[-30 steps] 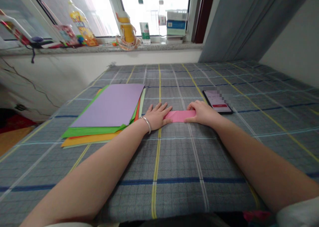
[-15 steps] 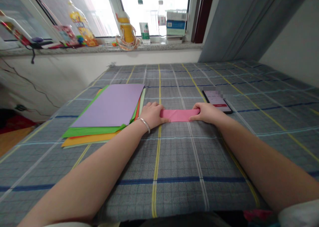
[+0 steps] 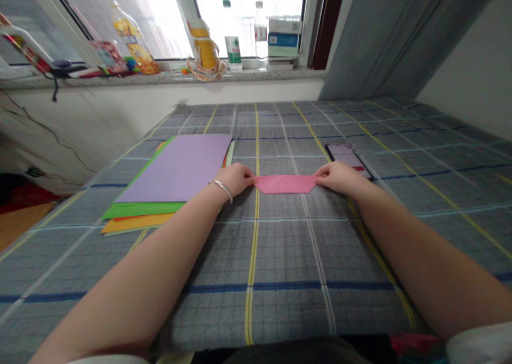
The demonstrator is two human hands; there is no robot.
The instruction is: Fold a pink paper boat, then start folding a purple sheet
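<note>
My left hand (image 3: 234, 178) has the colored paper stack (image 3: 172, 167) just beside it, blocking any pass leftward. The phone (image 3: 347, 159) sits just past my right hand (image 3: 340, 177), in the way forward-right. The pink folded paper (image 3: 285, 184) lies between both hands. Free passage: over the checked bedspread (image 3: 288, 257) toward me, also straight ahead.

1 left hand (image 3: 234, 179), 1 right hand (image 3: 340, 176), 1 pink paper strip (image 3: 285, 184)

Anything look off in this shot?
The wall at left shows dark, branching crack-like lines, which look like damage. The coloured paper stack sits fanned, its sheets askew rather than squared. The pink folded paper looks undamaged.
</note>
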